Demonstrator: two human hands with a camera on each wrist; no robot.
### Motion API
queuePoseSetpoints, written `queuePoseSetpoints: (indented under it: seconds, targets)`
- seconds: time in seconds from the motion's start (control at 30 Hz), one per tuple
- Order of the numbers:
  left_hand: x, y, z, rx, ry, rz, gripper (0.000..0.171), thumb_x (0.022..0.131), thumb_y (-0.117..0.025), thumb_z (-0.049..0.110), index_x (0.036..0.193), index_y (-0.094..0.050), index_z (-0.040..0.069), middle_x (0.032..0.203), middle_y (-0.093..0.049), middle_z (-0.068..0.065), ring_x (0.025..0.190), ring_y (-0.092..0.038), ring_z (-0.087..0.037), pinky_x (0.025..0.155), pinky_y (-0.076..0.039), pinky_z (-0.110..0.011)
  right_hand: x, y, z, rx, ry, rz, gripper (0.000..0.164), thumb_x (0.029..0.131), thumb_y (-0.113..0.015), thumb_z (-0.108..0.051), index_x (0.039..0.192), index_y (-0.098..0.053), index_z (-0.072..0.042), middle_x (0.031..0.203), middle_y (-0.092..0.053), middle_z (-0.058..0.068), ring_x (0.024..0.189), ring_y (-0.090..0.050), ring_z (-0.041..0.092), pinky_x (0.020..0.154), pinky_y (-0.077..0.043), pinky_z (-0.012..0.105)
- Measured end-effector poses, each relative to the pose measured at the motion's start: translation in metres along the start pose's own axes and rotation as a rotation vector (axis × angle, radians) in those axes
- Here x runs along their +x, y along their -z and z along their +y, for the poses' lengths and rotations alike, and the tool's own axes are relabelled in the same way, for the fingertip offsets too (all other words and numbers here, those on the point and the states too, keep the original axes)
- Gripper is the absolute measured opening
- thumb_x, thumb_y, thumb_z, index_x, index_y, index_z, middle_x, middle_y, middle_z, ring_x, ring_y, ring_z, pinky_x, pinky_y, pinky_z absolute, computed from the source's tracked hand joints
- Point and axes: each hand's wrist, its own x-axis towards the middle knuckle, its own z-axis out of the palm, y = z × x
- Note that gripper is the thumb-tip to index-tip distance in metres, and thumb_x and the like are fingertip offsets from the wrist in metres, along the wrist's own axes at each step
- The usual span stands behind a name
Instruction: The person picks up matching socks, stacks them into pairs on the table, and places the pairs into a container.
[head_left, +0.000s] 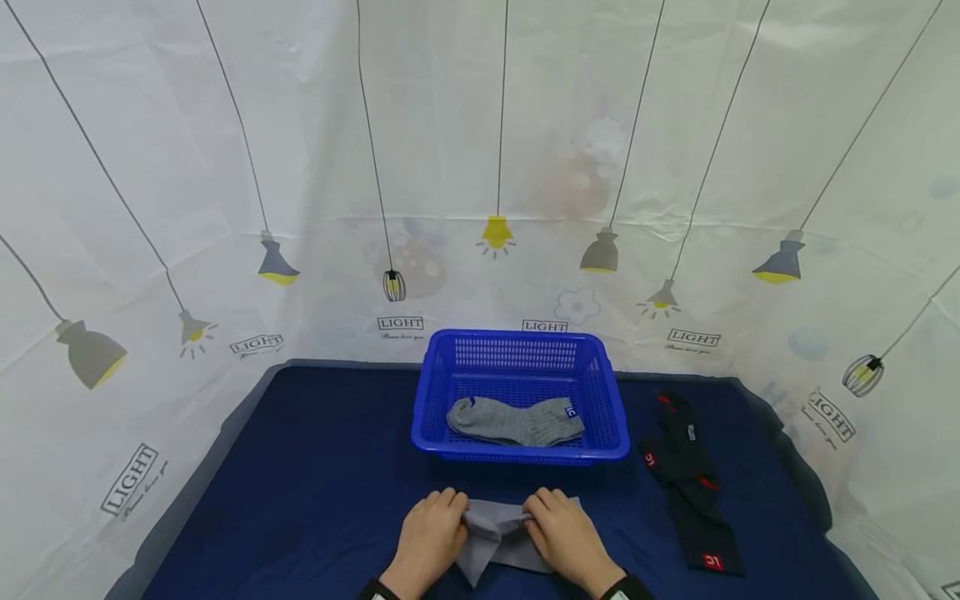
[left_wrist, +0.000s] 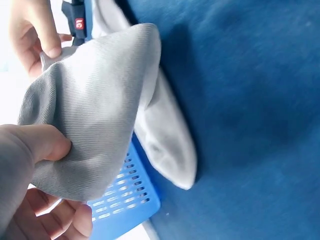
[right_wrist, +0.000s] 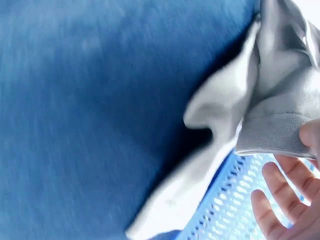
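Nearest the camera are a person's left hand (head_left: pixel 429 533) and right hand (head_left: pixel 568 537), a dark cuff (head_left: pixel 628 588) at each wrist. Beneath them spreads a surface (head_left: pixel 315 483) covered in navy cloth. Beyond the hands and to both sides of them, a white fabric backdrop (head_left: pixel 315 150) rises from its edges, printed with nine hanging lamps and boxed "LIGHT" lettering.

One blue plastic basket (head_left: pixel 520 457) with slotted walls stands on the cloth just beyond the hands. In it lies heather-gray ribbed sockwear (head_left: pixel 517 421) with a blue logo at the cuff; whether it is one sock or a stacked pair cannot be told. To the right of the right hand, two black socks (head_left: pixel 693 500) with red patches lie overlapping. Two plain light-gray socks are at the hands: a held sock (head_left: pixel 478 542) between them, and a lower sock (left_wrist: pixel 170 140) lying on the cloth just under it.

Both hands reach forward, side by side and a little apart, backs upward. The left pinches the held sock's fabric, thumb on top and fingers curled below. The right grips its ribbed cuff between thumb and fingers.
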Motion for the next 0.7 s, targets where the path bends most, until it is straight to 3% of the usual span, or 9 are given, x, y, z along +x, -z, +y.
queuePoseSetpoints:
  seconds: [0.2, 0.43, 0.7]
  targets:
    - [0.009, 0.006, -0.003, 0.018, -0.008, 0.057, 0.018, 0.064, -0.070, 0.011, 0.075, -0.057, 0.016, 0.067, -0.048, 0.005, 0.058, -0.048, -0.013, 0.049, -0.036, -0.023, 0.002, 0.018, 0.010, -0.037, -0.074, 0.031, 0.015, 0.078, -0.070, -0.022, 0.085, -0.058, -0.024, 0.080, -0.050, -0.013, 0.071, -0.046, 0.004, 0.060, -0.040, 0.023]
    - [0.015, 0.009, -0.004, -0.022, -0.001, 0.055, 0.020, 0.064, -0.072, 0.011, 0.074, -0.055, 0.018, 0.067, -0.049, 0.006, 0.059, -0.048, -0.012, 0.050, -0.037, -0.023, 0.001, 0.036, 0.020, -0.028, -0.100, 0.105, 0.018, 0.075, -0.073, -0.019, 0.081, -0.057, -0.023, 0.073, -0.047, -0.016, 0.066, -0.042, 0.002, 0.057, -0.037, 0.021]
    - [0.017, 0.012, -0.002, -0.068, -0.019, 0.032, 0.025, 0.060, -0.076, 0.013, 0.075, -0.057, 0.019, 0.069, -0.050, 0.008, 0.060, -0.047, -0.010, 0.052, -0.039, -0.023, -0.005, 0.053, 0.025, 0.035, -0.212, 0.061, 0.017, 0.077, -0.072, -0.016, 0.082, -0.057, -0.024, 0.071, -0.048, -0.018, 0.062, -0.041, -0.002, 0.056, -0.038, 0.019]
